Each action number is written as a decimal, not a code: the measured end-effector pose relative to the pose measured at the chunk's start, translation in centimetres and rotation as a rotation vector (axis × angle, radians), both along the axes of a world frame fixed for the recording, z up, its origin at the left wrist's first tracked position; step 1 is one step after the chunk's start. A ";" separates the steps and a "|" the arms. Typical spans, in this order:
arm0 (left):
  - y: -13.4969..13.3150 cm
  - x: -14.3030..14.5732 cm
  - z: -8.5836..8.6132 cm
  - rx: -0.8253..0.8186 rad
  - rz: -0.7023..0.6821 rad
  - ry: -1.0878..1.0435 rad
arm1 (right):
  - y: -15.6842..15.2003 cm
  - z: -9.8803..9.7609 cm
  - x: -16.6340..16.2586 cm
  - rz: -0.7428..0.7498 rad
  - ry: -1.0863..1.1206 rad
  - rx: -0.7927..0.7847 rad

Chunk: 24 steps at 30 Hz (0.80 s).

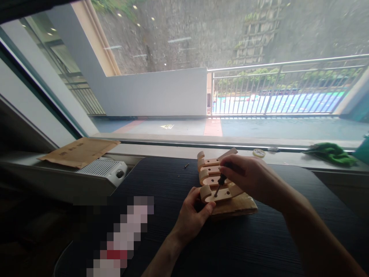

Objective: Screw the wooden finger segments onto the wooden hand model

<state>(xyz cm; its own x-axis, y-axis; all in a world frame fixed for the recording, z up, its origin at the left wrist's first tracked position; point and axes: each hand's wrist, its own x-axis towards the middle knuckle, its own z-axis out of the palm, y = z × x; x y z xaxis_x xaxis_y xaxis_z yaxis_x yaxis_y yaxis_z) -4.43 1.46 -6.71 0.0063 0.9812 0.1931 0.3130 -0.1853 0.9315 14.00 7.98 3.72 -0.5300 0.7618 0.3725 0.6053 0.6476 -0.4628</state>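
Note:
My right hand (255, 173) is closed around the dark handle of a screwdriver (221, 180). Its shaft points down and left, and the tip meets a screw hole in the nearest wooden hook (222, 195). My left hand (194, 211) grips the curled end of that hook, with the thumb along its near side. Under the hook lies a wooden board (238, 207). Several similar pale hooks with dark screw holes stand in a row behind, one of them a wooden hook (211, 161) at the far end. My right hand partly covers the row.
On the dark table (161, 192) lies a loose screw (186, 166), left of the hooks. A tape roll (258, 153) and a green cloth (331, 154) rest along the windowsill. At the left, a brown envelope (82, 151) lies on a white radiator (108, 171). A window stands behind.

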 end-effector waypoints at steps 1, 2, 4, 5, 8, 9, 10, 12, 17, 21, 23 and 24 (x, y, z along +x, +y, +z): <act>0.0 0.0 0.0 0.000 0.002 0.000 | -0.2 0.1 0.0 0.007 -0.010 0.019; 0.0 0.0 0.0 0.000 0.002 0.002 | -0.5 0.2 -0.1 0.025 -0.016 0.038; 0.0 0.0 0.0 0.004 -0.004 0.005 | -0.9 0.4 -0.2 0.090 -0.016 0.061; 0.0 0.0 0.0 0.008 -0.007 0.007 | -1.1 0.5 -0.3 0.129 -0.008 0.062; 0.0 0.0 0.1 0.014 -0.008 0.015 | -1.3 0.7 -0.7 0.212 0.007 0.046; 0.0 0.0 0.1 0.014 -0.005 0.015 | -1.2 0.7 -0.7 0.211 0.007 0.041; 0.0 0.0 0.1 0.011 -0.004 0.013 | -1.1 0.6 -0.7 0.194 0.008 0.040; 0.0 0.0 0.0 0.006 -0.006 0.005 | -0.7 0.4 -0.7 0.130 0.004 0.030; 0.0 0.0 -0.1 0.015 -0.007 0.008 | -0.2 0.1 -0.3 -0.012 -0.027 0.012; 0.0 0.1 0.0 0.009 -0.006 0.002 | -0.9 0.5 -0.3 0.038 -0.055 0.023; -0.1 0.1 0.0 0.006 -0.011 0.005 | -1.3 0.8 -0.4 0.097 -0.052 0.019; -0.1 0.1 0.0 0.005 -0.011 0.009 | -1.5 0.9 -0.5 0.126 -0.044 0.014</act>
